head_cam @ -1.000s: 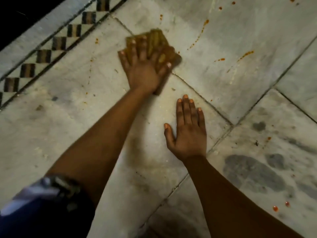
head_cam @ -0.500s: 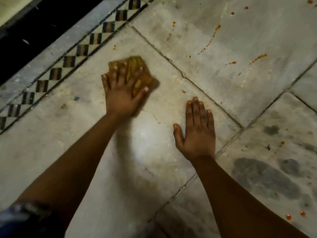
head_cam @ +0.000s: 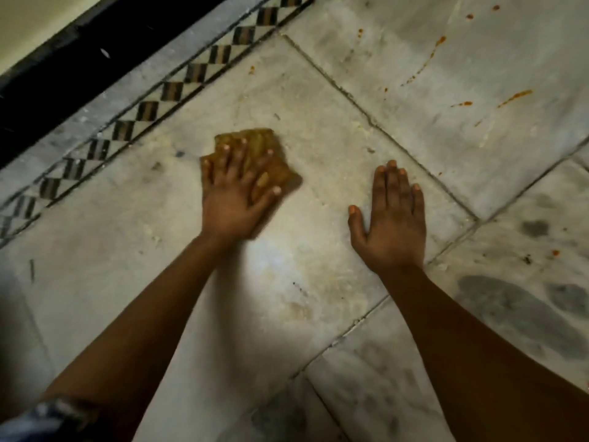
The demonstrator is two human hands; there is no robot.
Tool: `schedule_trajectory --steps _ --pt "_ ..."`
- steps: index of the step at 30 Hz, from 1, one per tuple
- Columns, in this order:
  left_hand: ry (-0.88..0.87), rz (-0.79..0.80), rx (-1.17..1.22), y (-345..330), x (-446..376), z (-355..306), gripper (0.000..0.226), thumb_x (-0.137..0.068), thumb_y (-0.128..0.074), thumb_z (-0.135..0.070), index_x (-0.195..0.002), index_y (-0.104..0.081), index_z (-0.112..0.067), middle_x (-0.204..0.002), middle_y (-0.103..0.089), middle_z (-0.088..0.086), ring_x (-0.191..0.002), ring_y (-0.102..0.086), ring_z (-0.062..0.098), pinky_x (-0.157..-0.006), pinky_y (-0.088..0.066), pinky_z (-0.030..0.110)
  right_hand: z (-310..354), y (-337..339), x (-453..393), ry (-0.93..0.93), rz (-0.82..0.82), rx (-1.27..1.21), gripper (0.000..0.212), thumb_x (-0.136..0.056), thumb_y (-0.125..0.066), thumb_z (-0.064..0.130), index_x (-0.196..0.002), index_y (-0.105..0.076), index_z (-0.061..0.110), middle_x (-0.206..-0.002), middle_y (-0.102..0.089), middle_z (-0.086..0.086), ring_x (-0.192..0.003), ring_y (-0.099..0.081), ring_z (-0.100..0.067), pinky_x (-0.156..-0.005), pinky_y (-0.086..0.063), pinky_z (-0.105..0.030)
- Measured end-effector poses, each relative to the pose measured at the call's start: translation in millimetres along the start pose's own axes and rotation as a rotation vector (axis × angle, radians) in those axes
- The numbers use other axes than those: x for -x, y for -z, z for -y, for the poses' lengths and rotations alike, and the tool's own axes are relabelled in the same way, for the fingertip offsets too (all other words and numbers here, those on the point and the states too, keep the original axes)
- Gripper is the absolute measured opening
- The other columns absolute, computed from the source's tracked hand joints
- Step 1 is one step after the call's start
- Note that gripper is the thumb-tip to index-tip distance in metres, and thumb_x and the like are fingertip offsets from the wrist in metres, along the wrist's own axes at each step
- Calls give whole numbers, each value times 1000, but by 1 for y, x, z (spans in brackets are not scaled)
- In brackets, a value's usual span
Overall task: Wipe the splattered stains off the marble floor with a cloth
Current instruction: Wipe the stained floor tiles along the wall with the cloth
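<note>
**Left hand flat on the cloth, right hand braced on the floor**

The left hand (head_cam: 232,199) lay palm down on the cloth (head_cam: 277,172), its fingers straight and spread across the top, the thumb out toward the right corner. It pressed the cloth against the floor (head_cam: 318,282) rather than gripping it. The cloth was a mustard-yellow folded piece; its far edge and right corner showed beyond the fingertips, and the rest sat under the palm.

The right hand (head_cam: 390,221) rested flat on bare marble to the right of the cloth, apart from it, holding nothing. Its fingers were straight and close together, with the thumb angled out to the left.

Both hands were on the same large slab. The cloth lay near the slab's upper middle, between the checkered border (head_cam: 149,110) on the left and the grout line on the right. Orange-red stains (head_cam: 513,97) streaked the next slab beyond that line, well apart from the cloth, in the upper right. A few small spots (head_cam: 555,252) marked the grey-mottled slab on the right. A single fleck (head_cam: 251,70) sat above the cloth near the border. The marble below the left wrist looked lighter, perhaps damp, though glare made that hard to judge.
</note>
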State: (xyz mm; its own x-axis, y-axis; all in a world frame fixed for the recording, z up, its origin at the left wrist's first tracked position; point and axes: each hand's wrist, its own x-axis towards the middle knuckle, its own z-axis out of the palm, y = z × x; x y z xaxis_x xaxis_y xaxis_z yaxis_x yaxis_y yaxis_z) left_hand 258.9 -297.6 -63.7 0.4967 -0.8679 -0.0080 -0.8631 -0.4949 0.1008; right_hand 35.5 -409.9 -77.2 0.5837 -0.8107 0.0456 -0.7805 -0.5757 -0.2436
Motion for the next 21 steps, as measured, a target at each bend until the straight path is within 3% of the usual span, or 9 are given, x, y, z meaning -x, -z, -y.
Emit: schedule_trajectory --steps 3,5,10,13,18,21 --pt "304 -1 39 7 -40 24 61 -90 -32 -62 -146 -22 -40 -157 -16 7 -145 -7 32 -114 -3 55 0 1 2 -3 0 1 73 -91 -22 49 -147 -23 3 -154 -21 -17 -143 -20 -29 -116 -10 -42" --pt "379 10 63 9 -59 18 59 -91 -34 -60 -146 -23 -39 -158 -14 7 -145 -5 33 -113 -1 57 1 2 3 -3 -9 -4 74 -90 -22 50 -146 -25 2 -154 -23 -18 -142 -22 -29 -116 -10 -41" --pt "2 25 29 1 7 -15 65 -85 -25 -66 -144 -27 -39 -156 -21 6 -145 -10 31 -114 1 52 25 8 -7 -94 52 8 79 -87 -22 47 -145 -21 -6 -153 -17 -25 -143 -14 -36 -116 -3 -45" --pt "-21 22 33 5 54 14 63 -85 -25 -66 -144 -21 -43 -157 -20 2 -145 -11 28 -114 -1 50 46 4 -11 -167 104 9 84 -84 -20 49 -146 -9 -7 -154 -4 -28 -144 -3 -38 -116 3 -44" --pt "395 7 27 14 21 86 64 -87 -27 -67 -145 -21 -42 -157 -16 6 -145 -6 30 -115 -1 53 66 -9 -15 -73 100 -3 83 -87 -21 52 -146 -10 -5 -154 -3 -28 -143 -1 -41 -115 3 -47" --pt "607 3 107 18 -34 85 61 -90 -33 -62 -146 -23 -39 -159 -10 6 -145 -1 34 -113 3 58 68 -14 -14 -77 54 21 82 -89 -22 53 -146 -15 -4 -153 -9 -29 -142 -5 -43 -115 -1 -50"
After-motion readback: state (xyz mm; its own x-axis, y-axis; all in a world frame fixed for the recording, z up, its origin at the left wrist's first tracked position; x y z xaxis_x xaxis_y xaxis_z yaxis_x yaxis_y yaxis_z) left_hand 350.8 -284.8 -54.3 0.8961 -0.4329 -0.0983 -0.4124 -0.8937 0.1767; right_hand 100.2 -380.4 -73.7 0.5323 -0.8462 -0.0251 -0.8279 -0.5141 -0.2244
